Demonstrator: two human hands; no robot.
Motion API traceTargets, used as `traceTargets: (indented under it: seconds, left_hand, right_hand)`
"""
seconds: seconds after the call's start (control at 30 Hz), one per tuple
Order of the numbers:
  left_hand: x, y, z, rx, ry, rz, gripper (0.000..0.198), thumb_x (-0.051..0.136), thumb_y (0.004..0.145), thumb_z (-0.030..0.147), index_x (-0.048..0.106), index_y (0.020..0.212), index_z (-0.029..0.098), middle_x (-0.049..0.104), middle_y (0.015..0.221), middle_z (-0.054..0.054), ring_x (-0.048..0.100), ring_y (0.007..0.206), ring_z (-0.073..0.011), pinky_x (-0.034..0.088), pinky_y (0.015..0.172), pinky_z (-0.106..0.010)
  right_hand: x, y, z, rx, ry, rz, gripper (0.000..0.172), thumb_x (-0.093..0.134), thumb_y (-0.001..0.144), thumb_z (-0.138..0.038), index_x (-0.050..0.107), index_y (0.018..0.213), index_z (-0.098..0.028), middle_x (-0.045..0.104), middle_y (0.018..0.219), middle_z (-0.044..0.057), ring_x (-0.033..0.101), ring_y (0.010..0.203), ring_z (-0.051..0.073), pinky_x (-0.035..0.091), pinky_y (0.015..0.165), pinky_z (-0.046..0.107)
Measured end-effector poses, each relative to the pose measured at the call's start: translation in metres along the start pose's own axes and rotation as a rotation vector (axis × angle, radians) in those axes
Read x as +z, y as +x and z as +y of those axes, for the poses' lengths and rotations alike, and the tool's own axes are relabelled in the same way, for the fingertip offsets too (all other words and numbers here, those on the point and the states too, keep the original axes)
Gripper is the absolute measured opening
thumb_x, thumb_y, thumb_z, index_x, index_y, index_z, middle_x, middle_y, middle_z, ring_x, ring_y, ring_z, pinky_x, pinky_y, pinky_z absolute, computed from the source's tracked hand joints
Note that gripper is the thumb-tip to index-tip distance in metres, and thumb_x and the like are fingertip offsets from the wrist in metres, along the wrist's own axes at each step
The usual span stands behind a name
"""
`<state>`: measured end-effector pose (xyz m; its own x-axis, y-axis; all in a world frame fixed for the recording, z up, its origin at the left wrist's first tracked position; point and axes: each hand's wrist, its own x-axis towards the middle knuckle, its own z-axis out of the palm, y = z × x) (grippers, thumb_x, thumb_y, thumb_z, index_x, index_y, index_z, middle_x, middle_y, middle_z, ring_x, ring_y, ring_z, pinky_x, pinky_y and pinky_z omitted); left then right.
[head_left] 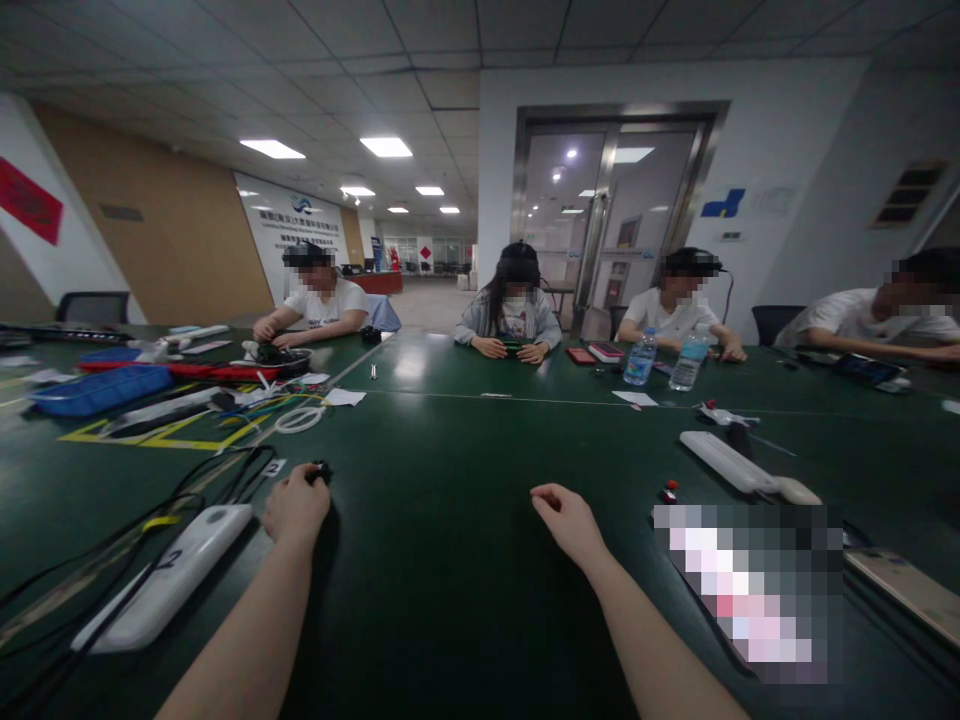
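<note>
While the left hand [296, 510] gripped a small black object [321, 472], steadiness seemed wise, the right hand [568, 520] loosely curled, apparently empty.

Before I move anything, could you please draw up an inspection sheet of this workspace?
Surface: dark green table, with seams across it.
Job's things: small black object, too small to identify.
Clutter: blue tray on the left; two water bottles and loose paper farther back.
Hands: left hand holds the black object; right hand loosely curled, nothing seen in it.
Cables: black cables beside and across a white device marked 2.
Surroundings: four people seated opposite; glass doors behind.
</note>
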<state>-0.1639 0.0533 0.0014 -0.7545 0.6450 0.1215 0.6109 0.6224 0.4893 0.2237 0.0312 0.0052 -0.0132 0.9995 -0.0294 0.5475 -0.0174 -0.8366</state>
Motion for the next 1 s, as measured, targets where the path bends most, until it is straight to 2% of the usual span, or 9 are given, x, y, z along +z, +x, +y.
traceTargets:
  seconds: [0.13,0.23,0.37,0.5,0.6,0.67,0.73,0.9,1.0]
  left_hand:
    - [0.001,-0.001,0.001,-0.024,-0.040,0.066,0.056,0.045,0.079,0.037,0.043,0.129,0.013,0.054,0.121,-0.020,0.051,0.111,-0.0341,0.041,0.087,-0.047]
    - [0.003,0.000,0.001,-0.047,-0.014,0.079,0.060,0.046,0.077,0.041,0.046,0.125,0.006,0.054,0.119,-0.024,0.052,0.109,-0.0352,0.042,0.086,-0.044]
    - [0.004,0.003,-0.001,-0.072,0.020,0.068,0.056,0.048,0.074,0.045,0.056,0.116,0.007,0.056,0.114,-0.023,0.053,0.107,-0.0359,0.043,0.084,-0.042]
    - [0.004,0.008,-0.005,-0.054,0.023,0.064,0.056,0.050,0.073,0.044,0.056,0.117,0.009,0.056,0.115,-0.023,0.052,0.108,-0.0356,0.043,0.085,-0.043]
    - [0.005,0.009,-0.003,-0.013,0.051,-0.007,0.055,0.050,0.074,0.045,0.056,0.119,0.014,0.055,0.117,-0.021,0.052,0.108,-0.0366,0.043,0.083,-0.045]
    - [0.009,0.003,0.004,0.086,0.060,-0.093,0.053,0.049,0.076,0.044,0.056,0.120,0.015,0.056,0.118,-0.020,0.052,0.109,-0.0353,0.043,0.084,-0.044]
    - [0.014,-0.013,0.016,0.292,0.013,-0.190,0.049,0.048,0.078,0.040,0.055,0.120,0.014,0.056,0.119,-0.017,0.052,0.110,-0.0301,0.042,0.089,-0.039]
    - [0.019,-0.086,0.054,0.931,-0.235,-0.608,0.043,0.055,0.076,0.034,0.058,0.115,0.017,0.059,0.113,-0.008,0.054,0.104,-0.0201,0.040,0.093,-0.031]
    - [0.013,-0.123,0.068,1.120,-0.277,-0.808,0.039,0.057,0.075,0.035,0.059,0.112,0.022,0.058,0.111,-0.005,0.053,0.102,-0.0188,0.040,0.092,-0.032]
  right_hand:
    - [0.000,-0.001,-0.001,0.009,0.001,-0.009,0.022,0.051,0.081,-0.024,0.063,0.099,-0.021,0.065,0.101,0.003,0.060,0.093,0.018,0.047,0.081,0.031]
    - [0.000,-0.001,-0.001,0.012,-0.002,-0.017,0.022,0.051,0.081,-0.024,0.063,0.100,-0.021,0.064,0.103,0.003,0.059,0.094,0.017,0.046,0.082,0.031]
    - [0.000,-0.001,-0.001,0.022,0.001,-0.014,0.023,0.051,0.082,-0.025,0.062,0.101,-0.021,0.064,0.103,0.003,0.059,0.095,0.018,0.046,0.082,0.032]
    - [0.000,-0.001,-0.001,0.019,0.008,-0.017,0.022,0.051,0.081,-0.025,0.062,0.099,-0.021,0.064,0.102,0.003,0.059,0.095,0.018,0.046,0.082,0.032]
    - [0.000,-0.001,0.000,0.008,0.006,-0.014,0.021,0.051,0.081,-0.024,0.063,0.099,-0.022,0.064,0.102,0.003,0.059,0.095,0.018,0.046,0.082,0.032]
    - [0.000,0.000,0.001,-0.003,0.008,-0.016,0.022,0.051,0.081,-0.024,0.062,0.099,-0.022,0.064,0.102,0.003,0.059,0.095,0.018,0.046,0.082,0.032]
    - [0.001,0.000,0.000,-0.007,0.007,-0.017,0.022,0.051,0.081,-0.024,0.063,0.099,-0.021,0.064,0.102,0.003,0.059,0.095,0.018,0.046,0.082,0.033]
    - [0.004,-0.003,-0.003,-0.027,-0.007,-0.022,0.021,0.051,0.081,-0.025,0.063,0.099,-0.021,0.064,0.099,0.003,0.060,0.091,0.017,0.046,0.081,0.033]
    - [0.006,-0.006,-0.006,-0.069,-0.016,-0.033,0.023,0.051,0.081,-0.025,0.063,0.100,-0.022,0.064,0.097,0.002,0.059,0.090,0.017,0.046,0.080,0.032]
